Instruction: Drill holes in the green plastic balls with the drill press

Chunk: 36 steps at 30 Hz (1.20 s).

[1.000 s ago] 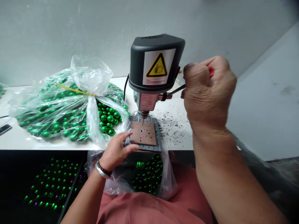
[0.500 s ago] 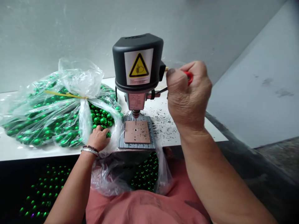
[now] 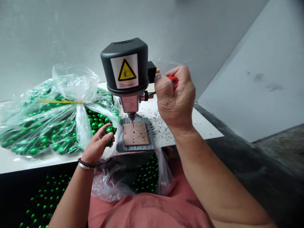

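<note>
My left hand [image 3: 95, 148] is closed around shiny green balls [image 3: 110, 129], just left of the drill press base. At least one ball shows between thumb and fingers, and more green shows beneath. My right hand [image 3: 177, 106] is wrapped around the red-ended lever [image 3: 175, 83] on the right side of the small drill press [image 3: 124, 69]. Its thin bit [image 3: 133, 123] points down above a brown square board [image 3: 140, 136] with a small hole in it. The bit's tip is above the board, near the hole.
A clear plastic bag [image 3: 82, 126] full of green balls, tied with a yellow strip, lies open-sided on the white table [image 3: 204, 128]. Dark shavings are scattered around the press base [image 3: 150, 139]. Below the table edge, another plastic bag [image 3: 106, 182] and many green balls [image 3: 147, 177] show.
My left hand has lifted out of the bag's opening with green balls in it and turned thumb-up. My right hand stays on the lever. The view has shifted slightly.
</note>
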Each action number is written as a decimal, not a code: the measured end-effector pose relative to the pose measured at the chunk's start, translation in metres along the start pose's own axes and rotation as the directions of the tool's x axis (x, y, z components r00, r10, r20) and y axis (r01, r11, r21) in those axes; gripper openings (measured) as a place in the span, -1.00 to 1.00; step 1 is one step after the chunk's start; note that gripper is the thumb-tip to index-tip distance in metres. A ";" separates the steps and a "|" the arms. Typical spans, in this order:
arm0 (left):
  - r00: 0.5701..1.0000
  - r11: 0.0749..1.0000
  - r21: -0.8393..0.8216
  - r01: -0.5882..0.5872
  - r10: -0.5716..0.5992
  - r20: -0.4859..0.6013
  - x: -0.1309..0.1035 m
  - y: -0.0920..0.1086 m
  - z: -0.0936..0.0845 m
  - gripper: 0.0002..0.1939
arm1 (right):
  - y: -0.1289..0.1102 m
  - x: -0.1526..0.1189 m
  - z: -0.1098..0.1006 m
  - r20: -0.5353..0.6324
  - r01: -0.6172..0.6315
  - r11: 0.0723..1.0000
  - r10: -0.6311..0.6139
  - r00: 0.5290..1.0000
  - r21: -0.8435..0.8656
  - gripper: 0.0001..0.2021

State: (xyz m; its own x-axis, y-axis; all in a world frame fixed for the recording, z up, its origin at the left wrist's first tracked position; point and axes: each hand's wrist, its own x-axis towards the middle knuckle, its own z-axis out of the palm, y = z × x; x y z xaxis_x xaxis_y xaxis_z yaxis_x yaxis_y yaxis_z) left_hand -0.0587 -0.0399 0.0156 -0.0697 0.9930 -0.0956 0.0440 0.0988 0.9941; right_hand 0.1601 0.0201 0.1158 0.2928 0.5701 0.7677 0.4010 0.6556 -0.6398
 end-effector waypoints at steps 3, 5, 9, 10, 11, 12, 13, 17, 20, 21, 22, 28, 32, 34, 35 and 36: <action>0.993 0.978 -0.183 0.098 -0.084 0.081 0.003 -0.002 0.016 -0.52 | 0.000 0.000 -0.001 0.017 -0.009 1.000 0.010 1.000 -0.018 -0.79; 0.988 0.978 -0.152 0.140 -0.127 0.092 0.010 -0.006 0.024 -0.52 | 0.000 0.000 -0.002 0.031 -0.014 1.000 0.015 0.999 -0.026 -0.78; 0.993 0.973 0.213 0.084 -0.100 0.064 0.025 -0.005 0.038 -0.42 | 0.001 0.000 -0.004 0.060 -0.014 1.000 0.015 0.998 -0.014 -0.79; 0.995 0.947 0.314 0.060 -0.083 0.060 0.029 -0.004 0.042 -0.40 | 0.001 0.000 -0.005 0.058 -0.013 1.000 0.013 0.998 -0.007 -0.79; 0.996 0.915 0.403 0.037 -0.065 0.056 0.032 -0.003 0.045 -0.40 | 0.001 -0.001 -0.005 0.055 -0.012 1.000 0.012 0.998 0.001 -0.79; 0.998 0.880 0.475 0.018 -0.046 0.049 0.035 -0.002 0.048 -0.43 | 0.001 -0.001 -0.006 0.054 -0.013 1.000 0.013 0.998 0.008 -0.79; 0.999 0.844 0.537 0.002 -0.027 0.038 0.038 -0.002 0.050 -0.47 | 0.001 -0.002 -0.006 0.058 -0.016 1.000 0.015 0.998 0.015 -0.79; 0.999 0.730 0.683 -0.039 0.016 0.041 0.043 -0.004 0.053 -0.58 | -0.001 0.000 -0.007 0.071 -0.027 0.999 0.025 0.997 0.024 -0.80; 0.997 0.694 0.717 -0.064 0.012 0.077 0.043 -0.003 0.054 -0.60 | -0.003 0.009 -0.007 0.078 -0.019 1.000 0.019 0.997 0.002 -0.76; 0.996 0.681 0.729 -0.067 0.009 0.083 0.042 -0.002 0.055 -0.61 | -0.003 0.014 -0.006 0.088 -0.018 1.000 0.020 0.996 -0.018 -0.75; 0.996 0.668 0.741 -0.068 0.005 0.087 0.042 0.000 0.055 -0.62 | -0.003 0.019 -0.005 0.099 -0.016 0.999 0.020 0.995 -0.039 -0.74; 0.997 0.609 0.791 -0.056 -0.011 0.079 0.047 0.002 0.061 -0.53 | 0.005 0.048 0.008 0.135 -0.020 0.993 0.035 0.990 -0.113 -0.69; 0.991 0.584 0.803 -0.121 0.030 0.127 0.053 -0.003 0.062 -0.52 | 0.007 0.054 0.011 0.157 -0.037 0.995 0.051 0.986 -0.093 -0.67; 0.988 0.611 0.780 -0.136 0.029 0.149 0.055 -0.004 0.062 -0.53 | 0.007 0.053 0.011 0.166 -0.047 0.995 0.061 0.984 -0.091 -0.67; 0.988 0.624 0.770 -0.136 0.026 0.153 0.055 -0.005 0.061 -0.53 | 0.006 0.053 0.010 0.171 -0.056 0.994 0.071 0.983 -0.093 -0.67; 0.987 0.634 0.762 -0.136 0.024 0.156 0.055 -0.005 0.061 -0.53 | 0.006 0.052 0.010 0.171 -0.064 0.993 0.079 0.982 -0.096 -0.67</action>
State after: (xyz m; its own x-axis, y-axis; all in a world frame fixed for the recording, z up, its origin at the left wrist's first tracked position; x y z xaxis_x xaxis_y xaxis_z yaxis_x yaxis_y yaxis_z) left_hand -0.0016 0.0185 0.0021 0.0876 0.9931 -0.0785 0.7964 -0.0225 0.6043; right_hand 0.1690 0.0586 0.1522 0.1708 0.6966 0.6968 0.4631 0.5674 -0.6808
